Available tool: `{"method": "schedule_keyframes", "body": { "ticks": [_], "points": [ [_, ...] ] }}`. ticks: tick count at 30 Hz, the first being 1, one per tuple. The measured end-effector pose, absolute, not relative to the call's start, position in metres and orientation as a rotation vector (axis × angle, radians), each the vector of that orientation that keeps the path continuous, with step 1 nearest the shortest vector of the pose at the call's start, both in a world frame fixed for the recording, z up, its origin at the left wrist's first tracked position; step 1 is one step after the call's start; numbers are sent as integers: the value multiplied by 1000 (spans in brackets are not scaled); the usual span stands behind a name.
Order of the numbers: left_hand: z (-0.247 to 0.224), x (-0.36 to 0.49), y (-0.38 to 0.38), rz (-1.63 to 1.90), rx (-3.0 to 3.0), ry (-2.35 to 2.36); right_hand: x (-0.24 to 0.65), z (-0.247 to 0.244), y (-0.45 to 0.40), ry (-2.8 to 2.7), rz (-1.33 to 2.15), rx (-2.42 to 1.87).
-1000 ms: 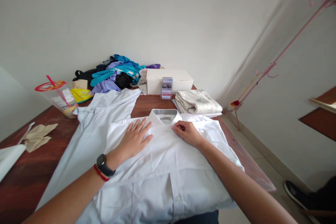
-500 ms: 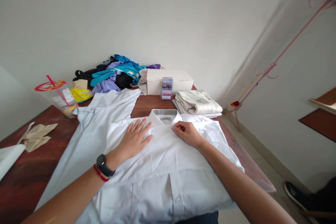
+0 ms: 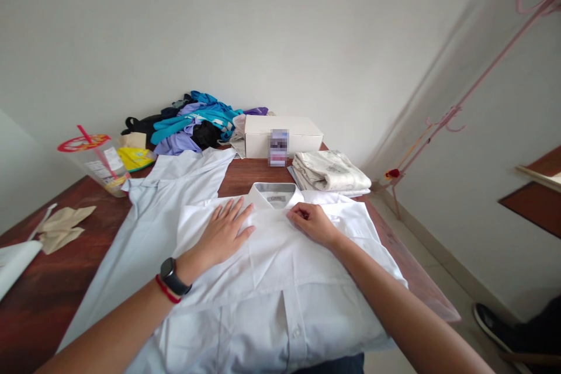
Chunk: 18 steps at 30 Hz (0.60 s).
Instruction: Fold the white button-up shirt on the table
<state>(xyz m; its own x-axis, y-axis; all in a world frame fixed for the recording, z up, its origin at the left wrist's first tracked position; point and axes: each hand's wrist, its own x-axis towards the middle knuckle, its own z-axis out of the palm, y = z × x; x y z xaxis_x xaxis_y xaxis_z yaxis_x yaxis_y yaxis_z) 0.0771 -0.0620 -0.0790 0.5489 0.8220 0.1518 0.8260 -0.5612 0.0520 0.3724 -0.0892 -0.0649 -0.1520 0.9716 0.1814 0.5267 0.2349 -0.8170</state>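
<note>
A white shirt (image 3: 272,257) lies spread over the front of the table, its collar (image 3: 275,195) pointing away from me and a label showing inside. My left hand (image 3: 228,228) rests flat on the cloth left of the collar, palm down with fingers spread. Just right of the collar, my right hand (image 3: 312,222) is closed, its curled fingertips pinching the fabric. The shirt's left sleeve (image 3: 184,181) stretches out beyond my left hand. Part of the lower shirt hangs over the near table edge.
Behind are a white box (image 3: 284,128), folded cloths (image 3: 331,170) and a heap of clothes (image 3: 197,120). To the left stand a plastic cup with straw (image 3: 99,163), a yellow packet (image 3: 135,159) and brown napkins (image 3: 65,228). A pink rack (image 3: 482,82) leans at right.
</note>
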Motion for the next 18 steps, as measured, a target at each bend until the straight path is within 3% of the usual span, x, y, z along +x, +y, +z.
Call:
{"method": "schedule_keyframes", "body": {
  "ticks": [18],
  "points": [
    [-78, 77, -62, -251, -2749, -1454, 372, -66, -88, -1785, 778, -1386]
  ]
}}
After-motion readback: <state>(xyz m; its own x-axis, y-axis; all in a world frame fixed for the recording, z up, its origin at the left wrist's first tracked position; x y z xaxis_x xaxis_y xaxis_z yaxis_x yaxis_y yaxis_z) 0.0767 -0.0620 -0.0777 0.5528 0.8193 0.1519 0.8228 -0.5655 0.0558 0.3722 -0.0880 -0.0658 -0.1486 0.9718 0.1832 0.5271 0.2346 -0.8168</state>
